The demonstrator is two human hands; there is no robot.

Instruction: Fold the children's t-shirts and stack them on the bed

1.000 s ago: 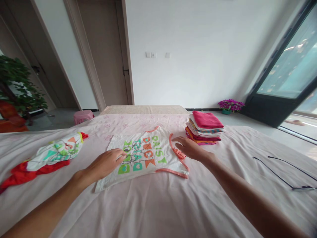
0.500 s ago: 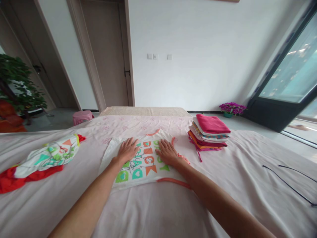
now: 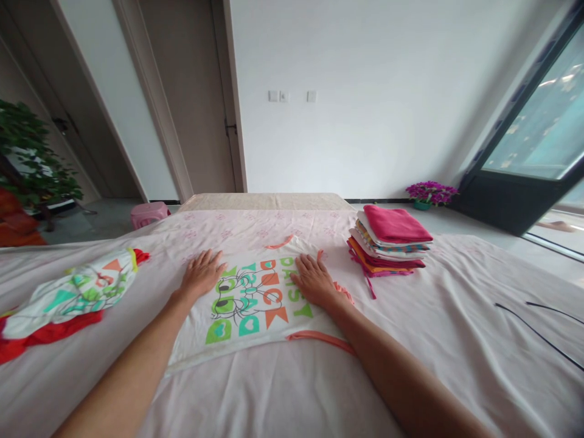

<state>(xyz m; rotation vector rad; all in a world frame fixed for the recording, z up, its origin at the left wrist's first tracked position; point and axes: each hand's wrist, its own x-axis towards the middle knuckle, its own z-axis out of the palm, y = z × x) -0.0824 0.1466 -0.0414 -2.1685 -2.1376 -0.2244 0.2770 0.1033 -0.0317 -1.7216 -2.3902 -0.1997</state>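
Observation:
A white child's top (image 3: 255, 298) with a cartoon print, green and orange letters and pink trim lies flat on the pale pink bed sheet (image 3: 296, 389). My left hand (image 3: 199, 274) rests palm down on the top's left part, fingers stretched out. On its right part, over the letters, my right hand (image 3: 314, 281) lies flat too, fingers apart. Neither hand grips the cloth.
A stack of folded clothes (image 3: 387, 238), pink on top, sits to the right of the top. An unfolded white and red garment pile (image 3: 64, 301) lies at the left. Black cords (image 3: 538, 331) cross the sheet at the right. Beyond the bed are a pink stool (image 3: 148, 213) and potted flowers (image 3: 431, 193).
My left hand has slid leftward across the top from its middle toward its left side. My right hand has stayed almost in place, flat on the right part.

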